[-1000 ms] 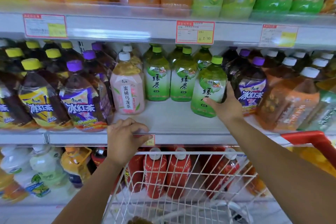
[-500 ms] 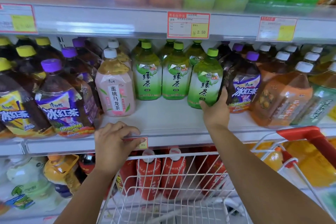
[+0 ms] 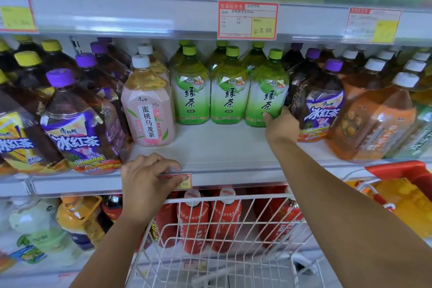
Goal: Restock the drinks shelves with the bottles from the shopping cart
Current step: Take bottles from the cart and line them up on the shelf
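A green-capped clear plastic bottle of green tea with a green-and-white label (image 3: 266,91) is held low on its body by the right hand (image 3: 281,125), the fingers curled round the base at about the bottle's five o'clock and the thumb pressed on the label front; the grip is closed on it. The bottle stands upright on the white middle shelf (image 3: 222,149), just beside two matching green tea bottles (image 3: 210,91) at its nine o'clock and against a dark purple-capped iced tea bottle (image 3: 320,100) at its three o'clock. The low hold is probably chosen so that the base can be slid back into line with the row. The left hand (image 3: 147,182) is curled over the shelf's front edge at about seven o'clock from the bottle, covering part of a red-bordered price tag (image 3: 184,181); nothing is carried in it, and it appears to serve as a brace while the reach is made. A pale pink peach oolong bottle with a white cap (image 3: 148,105) stands to the left, at ten o'clock from the bare patch of shelf. The white wire shopping cart (image 3: 224,241) is seen at six o'clock, below the shelf; whether bottles remain in it cannot be told.
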